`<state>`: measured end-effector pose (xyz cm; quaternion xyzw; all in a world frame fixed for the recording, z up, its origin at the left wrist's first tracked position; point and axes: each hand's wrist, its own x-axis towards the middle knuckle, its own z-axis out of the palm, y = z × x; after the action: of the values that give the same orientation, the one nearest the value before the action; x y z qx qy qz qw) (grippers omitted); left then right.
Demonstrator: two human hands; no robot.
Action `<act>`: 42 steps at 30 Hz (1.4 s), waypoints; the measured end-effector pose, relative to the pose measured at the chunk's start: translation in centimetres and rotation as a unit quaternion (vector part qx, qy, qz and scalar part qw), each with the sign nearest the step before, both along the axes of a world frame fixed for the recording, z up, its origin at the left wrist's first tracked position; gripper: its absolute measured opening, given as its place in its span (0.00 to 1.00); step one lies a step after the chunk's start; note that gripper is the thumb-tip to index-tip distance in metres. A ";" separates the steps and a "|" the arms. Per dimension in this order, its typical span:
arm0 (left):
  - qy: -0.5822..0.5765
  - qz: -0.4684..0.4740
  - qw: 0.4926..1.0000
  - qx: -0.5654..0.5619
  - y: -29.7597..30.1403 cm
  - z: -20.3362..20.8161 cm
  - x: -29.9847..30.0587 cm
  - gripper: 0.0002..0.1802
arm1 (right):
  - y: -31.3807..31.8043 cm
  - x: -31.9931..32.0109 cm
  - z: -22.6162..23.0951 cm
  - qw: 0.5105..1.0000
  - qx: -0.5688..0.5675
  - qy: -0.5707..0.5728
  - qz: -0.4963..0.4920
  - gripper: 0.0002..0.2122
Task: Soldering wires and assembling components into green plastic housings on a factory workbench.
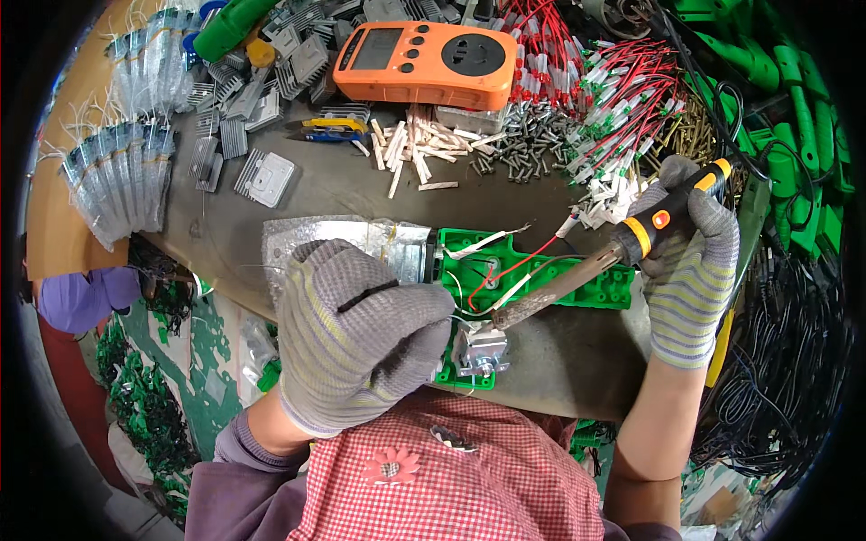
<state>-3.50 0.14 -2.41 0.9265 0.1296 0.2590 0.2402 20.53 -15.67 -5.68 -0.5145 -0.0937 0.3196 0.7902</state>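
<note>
My right hand (690, 261), in a grey striped glove, grips a soldering iron (645, 236) with a black and orange handle. The iron's dark metal tip points down left, reaching thin wires beside a small silver metal switch-like part (481, 350). My left hand (361, 329), gloved too, is closed with its fingertips at those wires; what it pinches is hidden. Behind it lies an open green plastic housing (595, 287) with a red wire (528, 270) and white-sleeved leads inside. A bubble-wrapped metal tube (397, 242) joins the housing's left end.
An orange meter (424, 63) stands at the back. Around it lie finned metal heat sinks (268, 178), a yellow-and-blue cutter (329, 130), white sleeves (397, 149), screws (519, 144) and red-wired parts (622, 99). Bubble-wrapped pieces (122, 180) lie left; black cables (767, 370) and green housings (803, 126) right.
</note>
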 end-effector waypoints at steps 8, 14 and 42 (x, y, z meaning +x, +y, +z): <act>0.000 -0.021 0.999 0.044 0.3 -0.6 0.4 0.14 | 0.5 -1.4 0.7 0.999 -0.004 0.029 -0.038 0.17; -0.006 -0.020 0.999 0.044 0.2 -0.7 0.8 0.14 | 0.2 -0.7 0.7 1.000 -0.001 0.009 0.013 0.20; -0.017 -0.049 0.998 0.030 2.1 -0.2 3.3 0.19 | -0.2 -0.9 0.8 1.000 0.012 0.002 0.025 0.19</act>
<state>-0.16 2.25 -2.59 0.9339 0.0723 0.2664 0.2271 19.67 -15.91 -4.92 -0.5020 -0.1085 0.3391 0.7882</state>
